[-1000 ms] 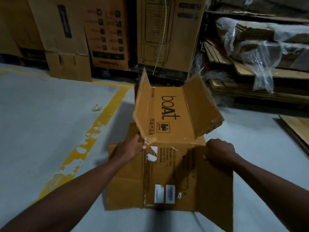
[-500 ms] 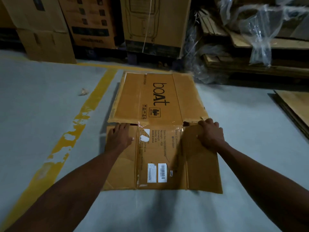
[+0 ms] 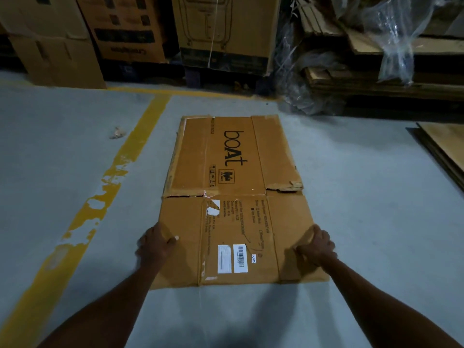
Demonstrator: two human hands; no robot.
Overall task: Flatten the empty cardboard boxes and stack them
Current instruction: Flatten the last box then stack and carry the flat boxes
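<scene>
Flattened cardboard box (image 3: 233,197) lies flat on the grey floor (image 3: 364,197), centre of view, long axis running away from the person. "boAt" print on the far half, white barcode labels (image 3: 232,258) on the near half. Near half sits directly between the two hands.

Left hand (image 3: 157,243) is at the box's near-left edge, thumb on top of the cardboard, fingers over the edge; looks like a grip on that edge, though the fingers under it are hidden. Right hand (image 3: 317,244) is at the near-right edge, fingers curled round the side flap, gripping it. Hands well apart, one on each side of the box, both forearms reaching in from the bottom of the frame.

Far-right flap corner (image 3: 292,185) is ragged and slightly lifted. Torn white patch (image 3: 213,207) near the middle fold.

Yellow floor line (image 3: 100,197) runs left of the box, paint chipped, not touching it. Small crumpled scrap (image 3: 116,132) left of the line. Standing cartons (image 3: 223,31) along the back wall. Stacked flat cardboard with plastic wrap (image 3: 391,33) at back right. More flat sheets (image 3: 444,149) on the floor at the right edge, apart from the box.
</scene>
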